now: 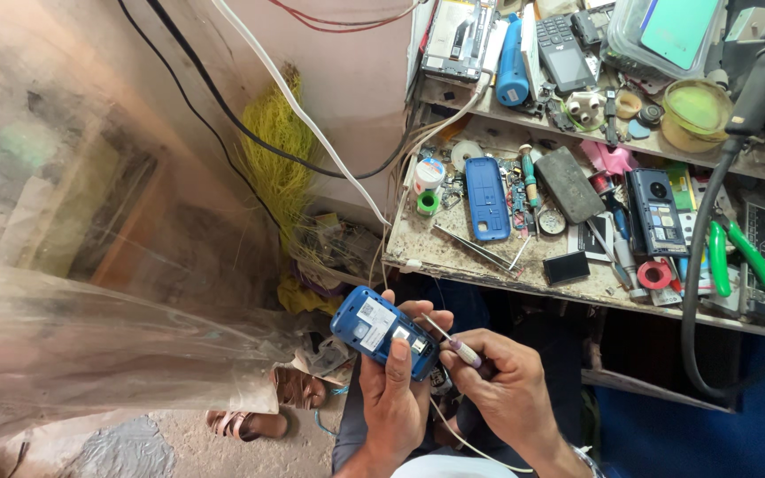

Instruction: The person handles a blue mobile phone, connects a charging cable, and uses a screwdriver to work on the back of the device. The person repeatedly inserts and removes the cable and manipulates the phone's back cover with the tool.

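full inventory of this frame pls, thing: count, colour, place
opened phone: 1, blue, back cover off, in left hand
small screwdriver: 1, pale handle, in right hand, tip at the phone
phone back cover: 1, blue, on workbench
tweezers: 1, metal, bench front
dark phone body: 1, black, bench right
pliers: 1, green handles, bench right
tape roll: 1, red, bench front edge
keypad phone: 1, dark, upper shelf
white cable: 1, runs down the wall
plastic sheet: 1, clear, left
sandalled foot: 1, on floor
left hand: 1, grips phone
right hand: 1, pinches screwdriver
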